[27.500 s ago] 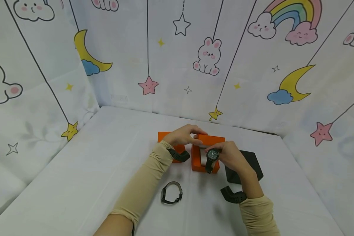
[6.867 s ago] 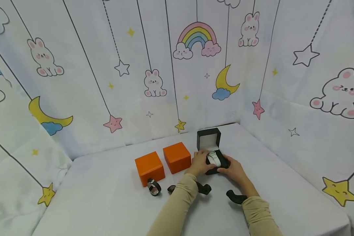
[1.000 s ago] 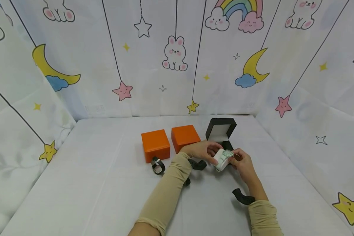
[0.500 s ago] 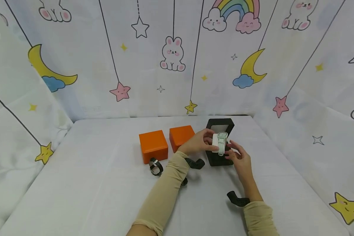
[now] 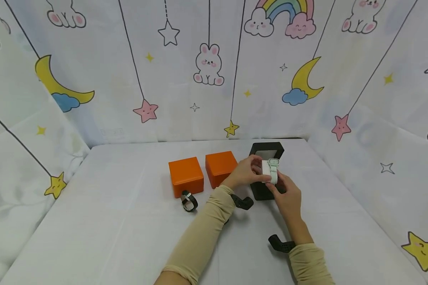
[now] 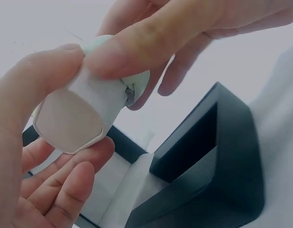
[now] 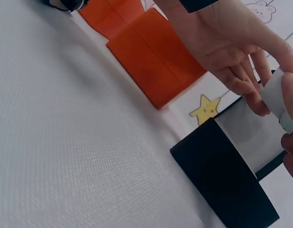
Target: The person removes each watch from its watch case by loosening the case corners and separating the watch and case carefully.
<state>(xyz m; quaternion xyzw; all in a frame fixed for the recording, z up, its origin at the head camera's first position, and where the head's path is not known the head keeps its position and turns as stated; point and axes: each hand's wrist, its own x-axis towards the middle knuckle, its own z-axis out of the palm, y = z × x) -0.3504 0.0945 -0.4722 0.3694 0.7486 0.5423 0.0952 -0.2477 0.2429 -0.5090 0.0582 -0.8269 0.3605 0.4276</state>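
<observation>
A pale mint-white wristwatch (image 5: 274,170) sits round a white watch cushion (image 5: 266,168), held up above an open black watch box (image 5: 261,194). My left hand (image 5: 244,172) grips the cushion between thumb and fingers from the left; its flat end (image 6: 69,121) faces the left wrist camera. From the right, my right hand (image 5: 288,194) pinches the watch and cushion, its thumb (image 6: 111,59) lying across them in the left wrist view. The box's lid stands up behind, with a light lining, and the bottom part's dark hollow (image 6: 194,142) shows. Fingers hide much of the watch.
Two closed orange boxes, a left one (image 5: 186,177) and a right one (image 5: 220,168), stand left of the black box. A dark-strapped watch (image 5: 189,201) lies before the left one. Another dark item is mostly behind my left sleeve (image 5: 201,233). A patterned cloth wall closes the back.
Earlier, an orange box stood open; both are now closed. The white watch on its cushion has come out of the black box. Lately it turned upright, and my right fingers closed onto it.
</observation>
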